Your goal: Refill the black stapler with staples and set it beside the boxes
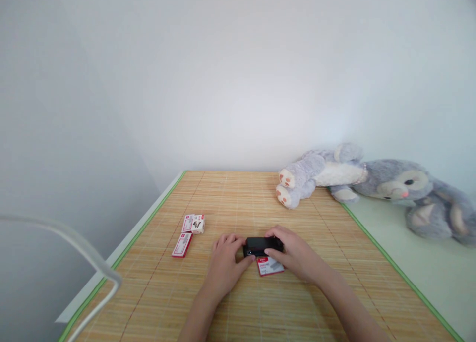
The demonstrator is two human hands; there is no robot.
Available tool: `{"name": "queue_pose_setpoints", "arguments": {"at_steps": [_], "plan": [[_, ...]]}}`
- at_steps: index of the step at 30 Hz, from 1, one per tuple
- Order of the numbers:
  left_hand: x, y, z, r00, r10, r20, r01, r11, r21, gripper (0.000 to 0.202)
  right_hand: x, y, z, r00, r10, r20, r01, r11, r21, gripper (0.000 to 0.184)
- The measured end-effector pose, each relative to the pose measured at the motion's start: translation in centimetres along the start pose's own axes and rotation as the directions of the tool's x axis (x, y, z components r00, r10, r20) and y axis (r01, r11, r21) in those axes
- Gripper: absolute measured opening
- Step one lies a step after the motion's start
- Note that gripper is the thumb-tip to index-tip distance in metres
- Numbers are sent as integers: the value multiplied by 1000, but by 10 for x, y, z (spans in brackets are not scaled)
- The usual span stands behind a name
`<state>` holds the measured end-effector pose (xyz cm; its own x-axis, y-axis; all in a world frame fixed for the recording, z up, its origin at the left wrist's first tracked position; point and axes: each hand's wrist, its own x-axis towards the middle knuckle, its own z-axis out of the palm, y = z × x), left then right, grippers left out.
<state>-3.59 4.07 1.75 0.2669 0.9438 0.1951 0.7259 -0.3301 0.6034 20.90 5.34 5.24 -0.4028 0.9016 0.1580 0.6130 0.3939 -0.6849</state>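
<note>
A small black device (259, 245), possibly a stapler, lies on the bamboo mat (238, 302) between my two hands. My left hand (225, 266) curls around its left end, thumb against the side. Over the right end sit the closed fingers of my right hand (293, 253), gripping it. A small red-and-white box (269, 266) lies flat just under the device, partly covered by my right hand.
Two more red-and-white boxes lie to the left, one open (194, 223) and one flat (182, 244). A grey plush rabbit (375, 183) lies at the back right, half on the mat. White walls close the back and left. A pale cable (74, 243) crosses the left foreground.
</note>
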Motion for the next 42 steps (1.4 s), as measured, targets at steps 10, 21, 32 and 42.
{"name": "queue_pose_setpoints", "arguments": {"at_steps": [10, 21, 32, 42], "plan": [[-14, 59, 8, 897, 378, 230, -344, 922, -176, 78, -13, 44, 4, 930, 258, -261, -255, 966, 48, 27], [-3, 7, 0, 996, 65, 58, -64, 998, -20, 77, -21, 13, 39, 905, 383, -183, -303, 885, 354, 39], [-15, 10, -1, 995, 92, 29, -89, 991, -104, 81, -14, 10, 70, 920, 372, -122, -245, 791, 560, 49], [-49, -92, -68, 790, -356, -499, 516, 826, 228, 47, -18, 7, 70, 920, 356, -162, -222, 817, 532, 42]]}}
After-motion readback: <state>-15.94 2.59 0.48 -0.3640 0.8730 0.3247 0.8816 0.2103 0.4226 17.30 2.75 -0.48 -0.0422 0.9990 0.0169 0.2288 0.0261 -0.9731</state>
